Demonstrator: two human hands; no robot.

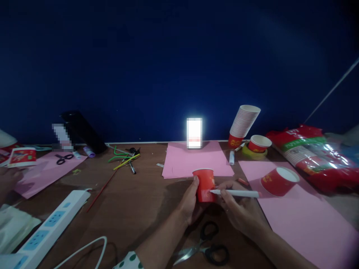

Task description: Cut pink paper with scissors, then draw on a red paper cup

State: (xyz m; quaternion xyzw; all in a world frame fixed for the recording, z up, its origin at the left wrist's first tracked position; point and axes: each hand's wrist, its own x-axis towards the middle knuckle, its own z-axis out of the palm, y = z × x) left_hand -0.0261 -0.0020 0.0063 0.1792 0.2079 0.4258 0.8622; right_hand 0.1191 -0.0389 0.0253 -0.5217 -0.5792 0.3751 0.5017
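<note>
Red paper cup (205, 184): it stands mouth up on the brown wooden table (134, 201), near the middle of the front edge, just in front of a pink paper sheet (196, 160). The left hand (190, 203) is closed around its left side. The right hand (238, 213) grips a white marker pen (235, 193) whose tip touches the cup's lower right wall. Whether any line is drawn there yet is too dim to tell; the cup looks whole and uncut.

Along the left edge lie a white power strip (53, 220), another pink sheet (47, 172) with small black scissors (63, 158) on it, and a printed red cup (24, 157). Toward the back, left of centre, is a heap of green and yellow straws (126, 158). A glowing phone (194, 133) leans at the back edge. Large black-handled scissors (209, 244) lie at the front edge, under the wrists.

At the back right a leaning stack of paper cups (243, 125) stands beside a single cup (259, 143). Another red cup on its side (279, 181) rests on a big pink sheet (297, 216), close to the pen's tail. A red plastic bag (311, 155) fills the right edge.
</note>
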